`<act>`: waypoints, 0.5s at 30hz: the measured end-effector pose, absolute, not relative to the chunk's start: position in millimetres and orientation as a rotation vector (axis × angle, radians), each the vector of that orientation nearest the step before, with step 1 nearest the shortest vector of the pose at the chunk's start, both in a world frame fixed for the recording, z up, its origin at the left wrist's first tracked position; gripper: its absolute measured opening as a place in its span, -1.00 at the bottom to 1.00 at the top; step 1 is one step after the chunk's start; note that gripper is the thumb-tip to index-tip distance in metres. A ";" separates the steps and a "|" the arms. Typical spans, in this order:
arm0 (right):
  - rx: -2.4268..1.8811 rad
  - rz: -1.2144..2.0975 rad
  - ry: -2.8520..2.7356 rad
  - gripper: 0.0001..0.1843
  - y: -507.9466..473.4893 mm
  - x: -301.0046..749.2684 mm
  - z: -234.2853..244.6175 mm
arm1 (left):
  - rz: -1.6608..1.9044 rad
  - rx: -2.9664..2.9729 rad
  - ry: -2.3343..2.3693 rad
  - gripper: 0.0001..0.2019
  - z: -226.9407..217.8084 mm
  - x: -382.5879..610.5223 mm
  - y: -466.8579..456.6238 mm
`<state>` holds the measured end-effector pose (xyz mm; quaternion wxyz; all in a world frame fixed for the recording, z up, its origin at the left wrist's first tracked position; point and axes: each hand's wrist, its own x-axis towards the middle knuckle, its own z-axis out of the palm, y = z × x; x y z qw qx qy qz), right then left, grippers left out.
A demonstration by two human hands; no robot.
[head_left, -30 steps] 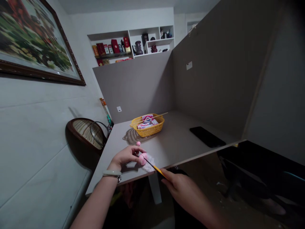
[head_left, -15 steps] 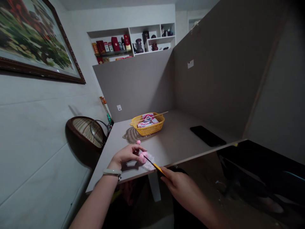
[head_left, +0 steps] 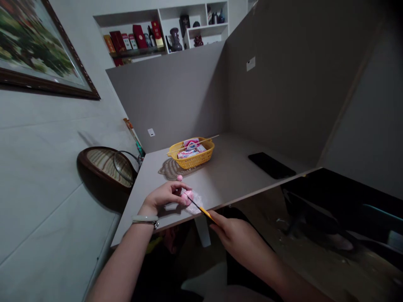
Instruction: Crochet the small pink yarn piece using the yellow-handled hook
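Observation:
A pink, clay-like lump (head_left: 187, 197) sits on a crumpled clear plastic wrapper (head_left: 195, 204) near the table's front edge. My left hand (head_left: 164, 196), with a pale bangle and a thin bracelet at the wrist, grips the lump from the left between thumb and fingers. From the right, my right hand (head_left: 231, 230) is closed on a slim tool with a yellow handle (head_left: 206, 212) and a thin dark shaft. The shaft's tip meets the lump; whether it is pressed in, I cannot tell. Just behind my left hand lies a small pink ball (head_left: 179, 178).
A yellow plastic basket (head_left: 197, 160) holding printed packets stands farther back, a thin stick across its rim. A black phone-like slab (head_left: 271, 165) lies to the right. Grey panels (head_left: 176, 100) rise behind and at right. Beside the table's left edge is a dark, rounded object (head_left: 103, 184).
The view has tilted down slightly, so everything sits higher in the picture. Both hands keep their hold, and the tool's tip stays at the pink lump.

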<state>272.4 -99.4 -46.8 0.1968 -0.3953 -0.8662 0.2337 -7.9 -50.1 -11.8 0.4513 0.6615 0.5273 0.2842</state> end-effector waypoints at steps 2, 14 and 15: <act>-1.123 0.585 -2.442 -0.59 -99.6 269.4 -45.6 | 0.693 1.633 1.316 -0.44 -10.9 -6.0 -49.7; -1.094 0.613 -2.407 -0.57 -105.6 274.6 -50.1 | 0.681 1.631 1.337 -0.45 -10.7 -6.0 -50.7; -1.099 0.578 -2.414 -0.58 -104.2 272.0 -49.4 | 0.672 1.630 1.345 -0.45 -10.5 -5.1 -50.4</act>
